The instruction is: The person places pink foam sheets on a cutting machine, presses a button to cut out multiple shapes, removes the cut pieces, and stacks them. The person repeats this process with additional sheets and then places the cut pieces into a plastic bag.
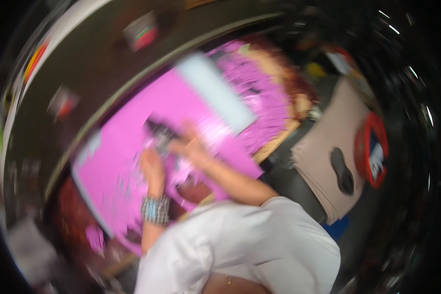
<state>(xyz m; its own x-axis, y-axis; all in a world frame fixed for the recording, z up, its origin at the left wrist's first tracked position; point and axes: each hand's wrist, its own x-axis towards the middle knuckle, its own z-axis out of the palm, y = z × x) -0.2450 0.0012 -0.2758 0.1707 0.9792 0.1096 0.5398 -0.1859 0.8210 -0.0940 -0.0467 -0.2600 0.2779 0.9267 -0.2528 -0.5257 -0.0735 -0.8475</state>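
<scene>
Motion smears both hands over a bright pink sheet [125, 117]. My left hand [152, 165], with a wide checked band at its wrist, is raised over the sheet's middle. My right hand [191, 147] is beside it, slightly farther right, its fingers blurred. Dark grey pieces [162, 132] of unclear kind lie at or between the fingertips; whether either hand grips them cannot be made out. Ragged cutouts and a torn pink edge [181, 171] show below the hands. A pale blue-white strip [215, 93] lies across the sheet's right part.
Many overlapping pink pieces [257, 103] are heaped at the far right. A stack of beige sheets [328, 152] stands at the right, bearing a black sole-shaped piece [341, 171]. Next to it is a red round-rimmed item [359, 152]. A long rail [132, 81] runs behind the sheet.
</scene>
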